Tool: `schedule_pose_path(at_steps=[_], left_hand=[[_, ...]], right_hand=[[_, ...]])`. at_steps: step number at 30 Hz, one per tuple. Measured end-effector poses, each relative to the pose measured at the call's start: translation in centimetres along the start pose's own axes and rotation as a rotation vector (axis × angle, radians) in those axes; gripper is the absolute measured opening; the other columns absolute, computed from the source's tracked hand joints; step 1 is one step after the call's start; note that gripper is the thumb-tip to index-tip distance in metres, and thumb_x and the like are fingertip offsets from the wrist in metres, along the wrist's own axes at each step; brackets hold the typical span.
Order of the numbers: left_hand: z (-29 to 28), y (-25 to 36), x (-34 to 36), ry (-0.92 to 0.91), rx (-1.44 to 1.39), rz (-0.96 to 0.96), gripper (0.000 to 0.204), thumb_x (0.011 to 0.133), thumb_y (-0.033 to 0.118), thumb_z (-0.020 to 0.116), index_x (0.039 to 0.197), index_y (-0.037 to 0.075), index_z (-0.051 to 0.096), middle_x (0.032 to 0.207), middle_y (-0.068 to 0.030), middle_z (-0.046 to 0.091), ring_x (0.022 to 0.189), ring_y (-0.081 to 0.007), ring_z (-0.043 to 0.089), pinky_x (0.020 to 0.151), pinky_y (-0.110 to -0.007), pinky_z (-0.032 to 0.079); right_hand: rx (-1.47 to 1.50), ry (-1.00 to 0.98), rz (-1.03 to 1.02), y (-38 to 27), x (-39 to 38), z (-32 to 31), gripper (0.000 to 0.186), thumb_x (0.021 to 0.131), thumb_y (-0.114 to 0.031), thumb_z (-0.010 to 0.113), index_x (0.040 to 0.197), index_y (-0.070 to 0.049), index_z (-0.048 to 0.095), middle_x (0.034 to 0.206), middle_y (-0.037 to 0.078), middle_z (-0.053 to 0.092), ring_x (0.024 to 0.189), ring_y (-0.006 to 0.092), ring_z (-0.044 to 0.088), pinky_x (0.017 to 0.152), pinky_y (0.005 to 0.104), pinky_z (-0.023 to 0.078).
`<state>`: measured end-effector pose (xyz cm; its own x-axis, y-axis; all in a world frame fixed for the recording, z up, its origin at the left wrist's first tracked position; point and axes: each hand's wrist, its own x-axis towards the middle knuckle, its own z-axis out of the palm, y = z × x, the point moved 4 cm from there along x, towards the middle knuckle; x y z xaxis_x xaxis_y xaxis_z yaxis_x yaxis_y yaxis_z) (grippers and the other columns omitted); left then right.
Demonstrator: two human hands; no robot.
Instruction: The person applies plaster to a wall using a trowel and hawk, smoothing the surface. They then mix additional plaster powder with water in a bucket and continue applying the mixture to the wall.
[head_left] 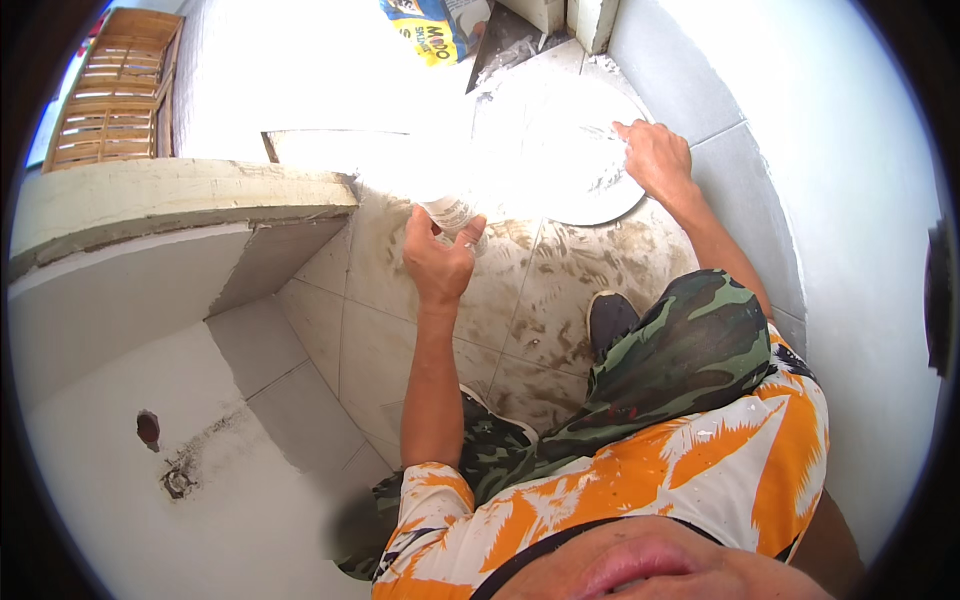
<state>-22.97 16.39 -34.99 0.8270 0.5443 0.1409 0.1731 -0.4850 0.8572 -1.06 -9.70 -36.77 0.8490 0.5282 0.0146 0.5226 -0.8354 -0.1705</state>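
My left hand (438, 262) is closed round a pale, see-through cup-like container (450, 213), thumb and fingers on either side of it. Glare washes out its upper part and whatever is inside. To the right lies a large round white disc or shallow basin (575, 205) on the floor, smeared with grey marks. Over its right edge is my right hand (657, 158), its fingers curled together and the foremost tip above the white surface. Whether those fingers hold something small is hidden.
Brown smears cover the floor tiles (480, 290) near my feet. A low ledge (190, 190) stands at left, a grey-tiled wall (725, 170) at right. Beyond are a yellow-and-blue bag (432, 35) and a wooden slatted rack (110, 95). A dark shoe (610, 320) is close below the disc.
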Motion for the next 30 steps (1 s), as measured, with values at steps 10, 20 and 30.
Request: schedule_pose_path(at_steps=[10,20,30], left_hand=[[-1.8,0.2,-0.5,0.144,-0.098,0.052,0.042,0.077,0.028,0.089,0.100,0.001,0.066,0.087,-0.0070,0.065,0.077,-0.0203,0.058,0.071,-0.035,0.048],[-3.1,1.5,-0.5,0.205,-0.159,0.077,0.044,0.078,0.028,0.089,0.104,0.002,0.068,0.091,-0.0056,0.069,0.080,-0.0185,0.061,0.073,-0.034,0.049],[-3.6,1.6,-0.7,0.220,-0.171,0.079,0.044,0.078,0.029,0.089,0.105,0.001,0.068,0.092,-0.0063,0.068,0.084,-0.0196,0.062,0.076,-0.034,0.049]], right_hand=[[-0.044,-0.083,-0.080,0.7,1.3,0.7,0.034,0.088,-0.006,0.066,0.117,-0.020,0.077,0.096,0.007,0.073,0.094,0.0266,0.067,0.081,0.0403,0.053],[0.022,-0.125,-0.151,0.8,2.6,0.0,0.031,0.085,-0.008,0.068,0.112,-0.018,0.078,0.095,0.005,0.073,0.089,0.0260,0.066,0.082,0.0390,0.052],[0.036,-0.153,-0.226,1.2,2.5,0.3,0.034,0.083,-0.006,0.065,0.111,-0.019,0.079,0.095,0.007,0.074,0.093,0.0280,0.067,0.081,0.0410,0.052]])
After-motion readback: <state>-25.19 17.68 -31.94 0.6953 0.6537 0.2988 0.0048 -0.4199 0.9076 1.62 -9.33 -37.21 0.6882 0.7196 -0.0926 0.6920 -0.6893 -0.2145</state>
